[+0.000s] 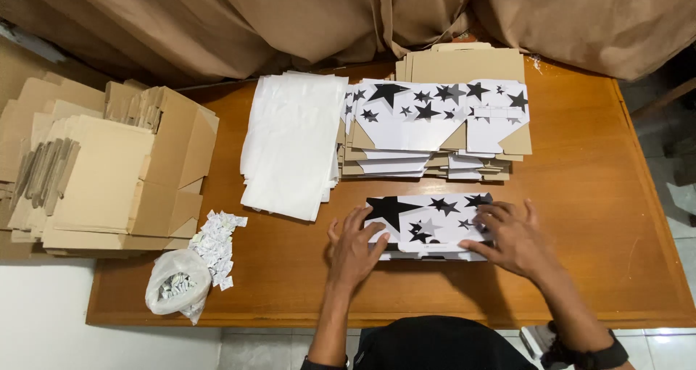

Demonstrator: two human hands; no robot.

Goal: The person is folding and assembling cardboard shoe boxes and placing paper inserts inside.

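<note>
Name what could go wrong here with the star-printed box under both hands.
The star-printed box lies close to the stack of flat boxes; a push from the left hand or right hand might nudge that uneven pile. The small sachets spilling from the plastic bag could scatter toward the table edge.

Bare forearms, black wristband [596,357], dark clothing [435,344]

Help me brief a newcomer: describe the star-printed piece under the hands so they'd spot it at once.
On the wooden table, look at the near edge, in front of the tall stack of flat star-printed blanks. The folded box lies alone there, white with black and grey stars, under the left hand and right hand. Unlike the stack's pieces, it is single and folded up.
</note>
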